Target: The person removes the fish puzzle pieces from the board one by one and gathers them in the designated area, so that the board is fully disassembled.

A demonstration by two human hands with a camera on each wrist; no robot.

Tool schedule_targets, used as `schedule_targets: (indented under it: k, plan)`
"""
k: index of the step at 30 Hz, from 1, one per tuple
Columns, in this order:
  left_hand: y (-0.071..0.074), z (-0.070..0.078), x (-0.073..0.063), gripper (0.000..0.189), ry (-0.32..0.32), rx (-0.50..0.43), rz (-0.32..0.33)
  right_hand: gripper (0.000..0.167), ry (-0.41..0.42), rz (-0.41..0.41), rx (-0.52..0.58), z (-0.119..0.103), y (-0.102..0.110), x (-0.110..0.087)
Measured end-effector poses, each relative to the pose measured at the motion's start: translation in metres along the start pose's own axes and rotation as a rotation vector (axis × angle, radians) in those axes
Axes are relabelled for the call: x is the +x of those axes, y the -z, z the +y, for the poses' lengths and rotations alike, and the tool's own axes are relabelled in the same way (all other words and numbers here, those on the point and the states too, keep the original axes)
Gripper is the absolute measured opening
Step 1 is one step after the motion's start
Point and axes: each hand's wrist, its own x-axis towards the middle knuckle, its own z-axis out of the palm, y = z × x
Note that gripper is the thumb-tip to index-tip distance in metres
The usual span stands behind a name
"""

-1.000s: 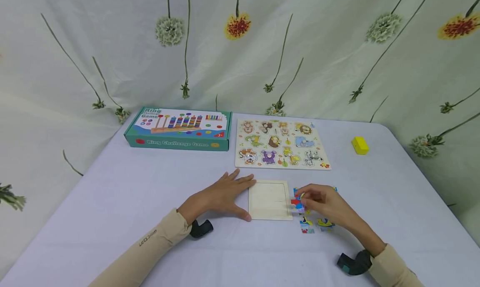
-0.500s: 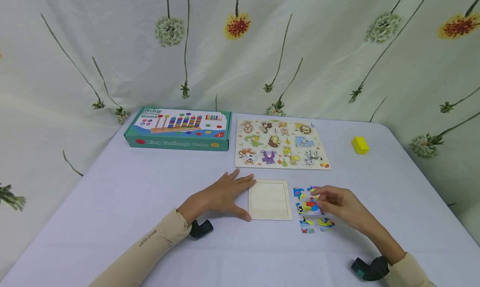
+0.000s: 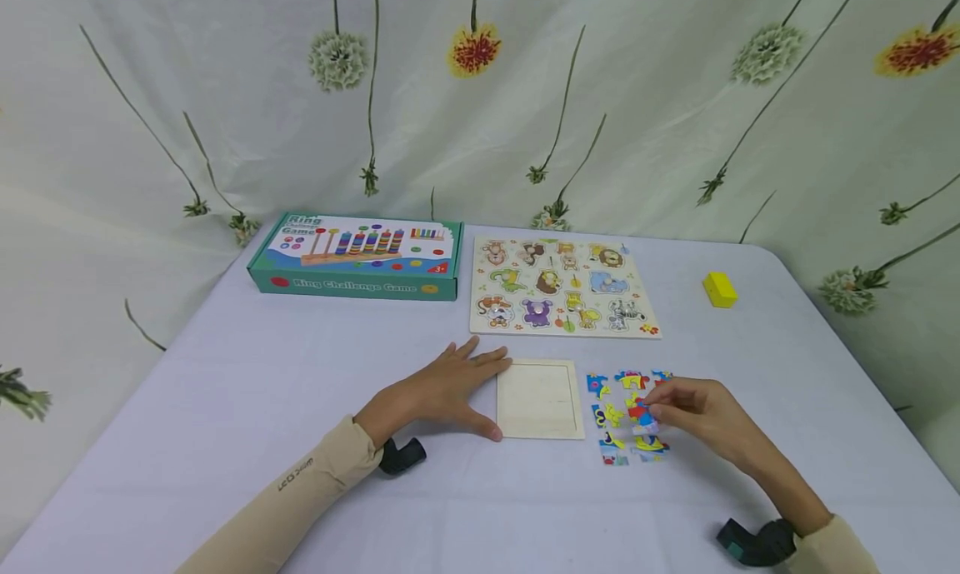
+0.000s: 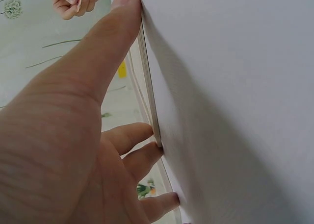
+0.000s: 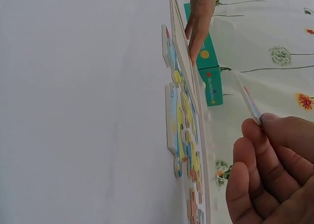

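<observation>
In the head view my left hand (image 3: 442, 391) lies spread at the left edge of a shallow square wooden puzzle tray (image 3: 538, 397). Its thumb touches the near left corner and its straight fingers the far left one, as the left wrist view also shows. Just right of the tray, my right hand (image 3: 701, 416) pinches a red, blue and lilac puzzle piece (image 3: 642, 416) between thumb and forefinger. The right wrist view shows that piece (image 5: 251, 105) edge-on, raised off the cloth. Beneath it, several colourful loose puzzle pieces (image 3: 613, 457) lie in rough rows; my right hand hides some.
Behind the tray lies an animal puzzle board (image 3: 547, 284). A green ring game box (image 3: 356, 287) stands at the back left and a yellow block (image 3: 721, 291) at the back right. A flower-patterned curtain hangs behind the white-covered table (image 3: 450, 516).
My right hand has moved right, carrying the puzzle piece from beside the tray's right edge to over the right side of the loose pieces. The left hand has stayed still.
</observation>
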Motion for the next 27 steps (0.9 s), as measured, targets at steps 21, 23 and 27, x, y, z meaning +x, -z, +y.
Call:
schedule_targets:
  k: [21, 23, 27]
  plan:
    - [0.000, 0.000, 0.000, 0.103, 0.005, 0.003, 0.005, 0.023, -0.097, 0.017, -0.055, 0.021, 0.019, -0.021]
    - [0.000, 0.001, -0.001, 0.103, 0.004, 0.002, 0.004, 0.023, -0.112, 0.001, -0.064, 0.024, 0.021, -0.022]
    - [0.001, 0.001, -0.001, 0.103, 0.001, 0.006, 0.002, 0.021, -0.131, -0.028, -0.070, 0.029, 0.024, -0.025]
